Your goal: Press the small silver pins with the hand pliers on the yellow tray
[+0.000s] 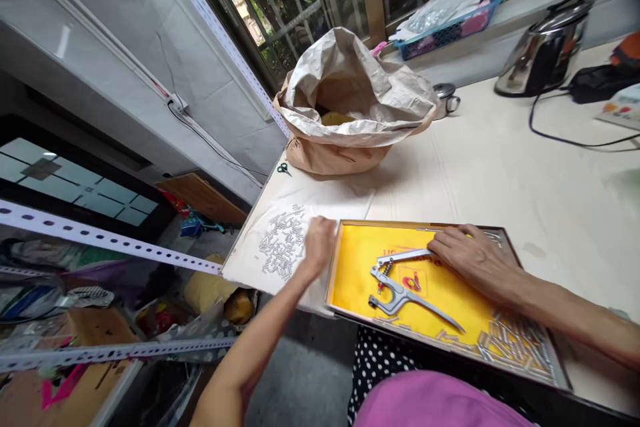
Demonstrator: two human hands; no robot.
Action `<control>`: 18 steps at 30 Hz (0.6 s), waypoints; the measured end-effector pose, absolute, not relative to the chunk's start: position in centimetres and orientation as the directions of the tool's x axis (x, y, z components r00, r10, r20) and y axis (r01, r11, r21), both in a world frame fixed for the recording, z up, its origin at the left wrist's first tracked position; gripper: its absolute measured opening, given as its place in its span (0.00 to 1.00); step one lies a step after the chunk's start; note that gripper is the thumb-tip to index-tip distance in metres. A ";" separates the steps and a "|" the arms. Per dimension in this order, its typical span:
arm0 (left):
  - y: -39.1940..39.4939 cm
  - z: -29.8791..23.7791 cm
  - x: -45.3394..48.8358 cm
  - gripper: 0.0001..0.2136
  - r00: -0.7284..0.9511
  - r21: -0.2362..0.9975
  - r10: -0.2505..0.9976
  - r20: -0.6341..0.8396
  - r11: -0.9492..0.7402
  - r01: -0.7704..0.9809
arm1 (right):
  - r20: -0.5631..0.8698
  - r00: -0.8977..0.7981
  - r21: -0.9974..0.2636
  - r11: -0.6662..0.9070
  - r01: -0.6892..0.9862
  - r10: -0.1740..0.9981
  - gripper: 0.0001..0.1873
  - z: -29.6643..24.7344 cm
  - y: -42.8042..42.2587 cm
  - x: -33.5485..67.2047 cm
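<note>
My left hand is held closed at the left end of a shallow tray, slightly blurred; whatever its fingers may hold is hidden. To its left, many small clear tubes lie scattered on the white cloth. Inside the tray, on its yellow base, rest grey snap-fastener pliers with spread handles. My right hand reaches over the tray with curled fingers, covering the end of the upper handle. Whether it grips the handle or something smaller, I cannot tell. More clear tubes are piled in the tray's near right corner.
A large open paper sack stands behind the tray, with small scissors beside it. Further back are a metal cup, a steel kettle, a cable and a blue basket. Perforated metal shelving borders the left side.
</note>
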State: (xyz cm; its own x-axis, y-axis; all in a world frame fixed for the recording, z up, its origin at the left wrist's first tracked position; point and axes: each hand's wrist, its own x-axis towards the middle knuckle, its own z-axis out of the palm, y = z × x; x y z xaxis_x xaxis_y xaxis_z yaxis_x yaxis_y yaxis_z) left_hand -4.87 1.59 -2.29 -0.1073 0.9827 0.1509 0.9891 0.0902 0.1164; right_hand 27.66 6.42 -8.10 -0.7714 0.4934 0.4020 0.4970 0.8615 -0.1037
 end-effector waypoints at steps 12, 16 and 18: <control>7.8 -4.5 -16.0 0.12 -0.327 -0.062 0.945 0.012 0.327 0.943 | 0.261 -0.739 -0.159 0.783 0.601 0.621 0.16 -9.0 5.4 27.6; 8.7 -3.8 -15.9 0.11 -0.320 -0.036 0.947 0.027 0.321 0.946 | 0.214 -0.752 -0.124 0.781 0.612 0.624 0.14 -8.0 5.4 27.4; 8.3 -2.9 -14.8 0.11 -0.320 0.022 0.946 0.048 0.320 0.947 | 0.197 -0.764 -0.113 0.789 0.604 0.614 0.14 -7.6 5.4 27.3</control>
